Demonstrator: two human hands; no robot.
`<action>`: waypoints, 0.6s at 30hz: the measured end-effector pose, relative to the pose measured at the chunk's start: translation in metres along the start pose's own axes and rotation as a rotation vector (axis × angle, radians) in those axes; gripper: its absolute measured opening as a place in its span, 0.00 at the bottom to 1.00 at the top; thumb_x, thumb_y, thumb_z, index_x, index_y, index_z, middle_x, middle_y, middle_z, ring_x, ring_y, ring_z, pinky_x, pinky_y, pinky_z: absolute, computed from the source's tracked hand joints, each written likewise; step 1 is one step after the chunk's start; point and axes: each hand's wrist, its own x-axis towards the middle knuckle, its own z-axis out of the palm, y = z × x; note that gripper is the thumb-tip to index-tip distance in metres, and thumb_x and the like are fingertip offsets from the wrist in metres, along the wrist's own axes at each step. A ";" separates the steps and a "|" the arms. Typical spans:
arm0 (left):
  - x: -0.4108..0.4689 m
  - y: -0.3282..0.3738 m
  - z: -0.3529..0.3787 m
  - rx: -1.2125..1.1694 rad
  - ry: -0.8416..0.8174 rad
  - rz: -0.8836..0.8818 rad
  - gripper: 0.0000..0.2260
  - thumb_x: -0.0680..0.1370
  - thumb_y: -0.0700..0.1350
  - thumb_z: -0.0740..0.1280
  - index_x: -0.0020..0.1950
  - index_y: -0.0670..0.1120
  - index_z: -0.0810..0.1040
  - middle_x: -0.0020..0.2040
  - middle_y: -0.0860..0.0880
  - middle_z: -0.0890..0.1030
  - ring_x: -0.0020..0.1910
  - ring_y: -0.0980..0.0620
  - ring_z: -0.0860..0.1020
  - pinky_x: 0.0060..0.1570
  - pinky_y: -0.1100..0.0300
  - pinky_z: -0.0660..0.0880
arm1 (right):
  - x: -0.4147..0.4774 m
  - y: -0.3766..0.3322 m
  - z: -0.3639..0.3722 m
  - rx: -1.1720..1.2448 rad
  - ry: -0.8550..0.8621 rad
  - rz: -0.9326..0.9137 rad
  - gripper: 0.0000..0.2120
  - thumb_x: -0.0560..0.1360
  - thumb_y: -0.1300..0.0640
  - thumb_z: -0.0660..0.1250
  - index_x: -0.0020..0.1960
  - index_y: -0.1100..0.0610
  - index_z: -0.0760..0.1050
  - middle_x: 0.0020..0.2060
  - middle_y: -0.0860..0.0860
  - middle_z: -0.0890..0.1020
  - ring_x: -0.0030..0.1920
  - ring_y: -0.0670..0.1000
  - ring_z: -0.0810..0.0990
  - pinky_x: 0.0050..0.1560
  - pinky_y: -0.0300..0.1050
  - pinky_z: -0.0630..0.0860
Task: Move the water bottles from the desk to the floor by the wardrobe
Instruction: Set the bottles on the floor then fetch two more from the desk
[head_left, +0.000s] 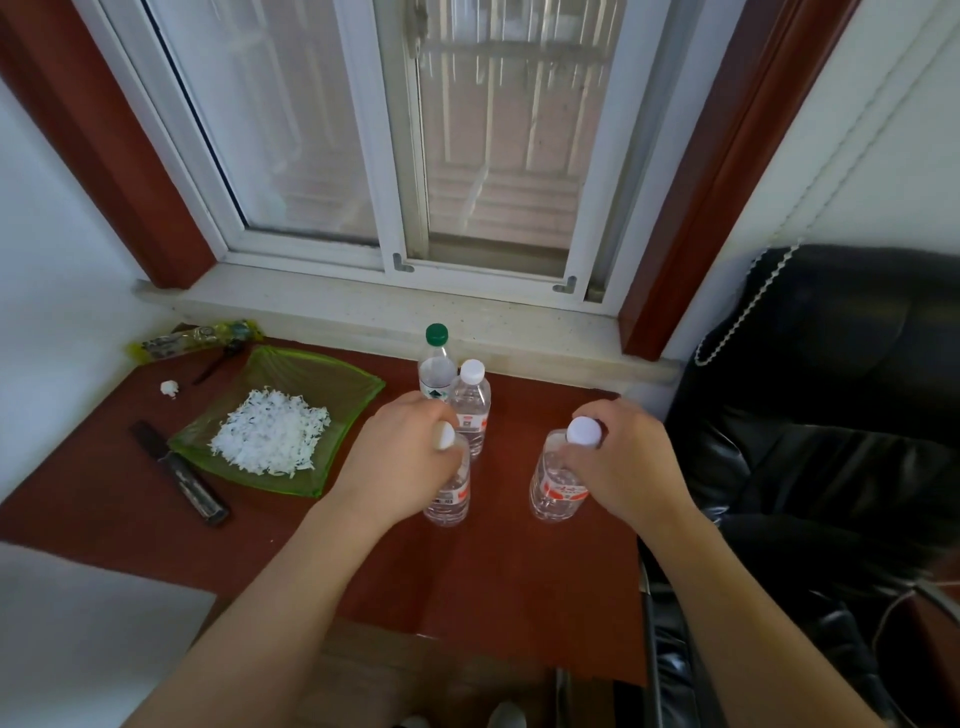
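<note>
Desk: red-brown desk is sitting under a window, four bottles standing upright on it.
Left hand: fingers are wrapping the near-left bottle at its neck.
Right hand: fingers are curling round the near-right bottle below its cap; contact probably, partly hidden.
Behind: white-capped bottle and green-capped bottle are waiting, touching.
Left side: green dish is holding white shreds.

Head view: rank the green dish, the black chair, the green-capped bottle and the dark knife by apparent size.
1. black chair
2. green dish
3 and 4. dark knife and green-capped bottle: look similar, and the bottle stands farther away, so unranked.
</note>
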 end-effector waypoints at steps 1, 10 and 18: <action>-0.005 0.001 -0.002 0.003 0.009 0.010 0.06 0.70 0.48 0.74 0.43 0.48 0.80 0.42 0.51 0.76 0.40 0.51 0.76 0.41 0.52 0.74 | -0.006 -0.001 -0.001 -0.003 0.016 0.001 0.08 0.71 0.56 0.74 0.48 0.54 0.78 0.44 0.50 0.78 0.43 0.49 0.77 0.41 0.41 0.76; -0.050 0.007 -0.021 -0.045 -0.043 0.170 0.08 0.70 0.45 0.74 0.48 0.47 0.82 0.44 0.51 0.77 0.43 0.51 0.75 0.41 0.57 0.71 | -0.080 -0.018 -0.007 -0.005 0.103 0.175 0.06 0.71 0.51 0.73 0.46 0.48 0.78 0.43 0.46 0.77 0.43 0.47 0.78 0.39 0.38 0.73; -0.096 0.010 -0.029 -0.089 -0.187 0.323 0.11 0.72 0.48 0.73 0.54 0.51 0.81 0.49 0.55 0.77 0.49 0.53 0.76 0.49 0.55 0.75 | -0.174 -0.039 -0.010 0.035 0.236 0.368 0.08 0.69 0.51 0.74 0.46 0.47 0.78 0.45 0.44 0.78 0.44 0.46 0.78 0.45 0.44 0.78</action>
